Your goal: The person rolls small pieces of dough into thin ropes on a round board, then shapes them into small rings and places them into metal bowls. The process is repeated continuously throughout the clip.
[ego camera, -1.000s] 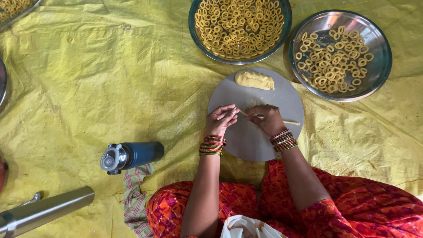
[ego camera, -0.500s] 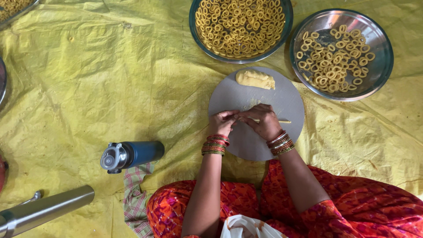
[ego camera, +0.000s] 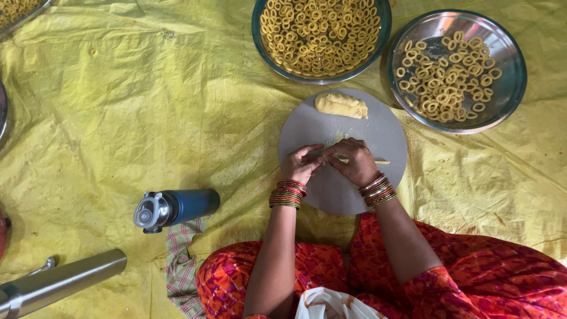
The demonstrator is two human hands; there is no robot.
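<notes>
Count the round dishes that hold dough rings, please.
3. One bowl at top centre, one steel plate at top right, one dish cut by the top-left edge. Others may lie outside the view.

The right hand (ego camera: 356, 160) hides most of the dough strip (ego camera: 381, 161).

Blue bottle (ego camera: 177, 208), checked cloth (ego camera: 182, 260), steel cylinder (ego camera: 62, 283) on yellow sheet (ego camera: 118, 118)
</notes>
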